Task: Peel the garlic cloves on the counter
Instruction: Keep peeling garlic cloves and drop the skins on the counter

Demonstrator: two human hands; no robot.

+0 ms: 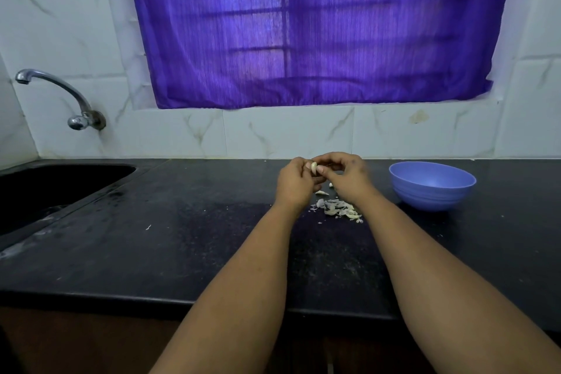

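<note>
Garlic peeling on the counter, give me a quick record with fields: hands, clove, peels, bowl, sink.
left hand: left hand holds the garlic clove
right hand: right hand pinches at the clove's top
clove: held above the counter, between both hands
peels: pile of skins on the counter below the hands
bowl: blue bowl, right of the hands, contents not visible
sink: sink at far left, tap above it

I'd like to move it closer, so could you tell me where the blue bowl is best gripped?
Pinch the blue bowl at its left rim, the side nearest the right hand. It stands upright and open, so the rim is free; the walls curve smoothly, without handles.
</note>
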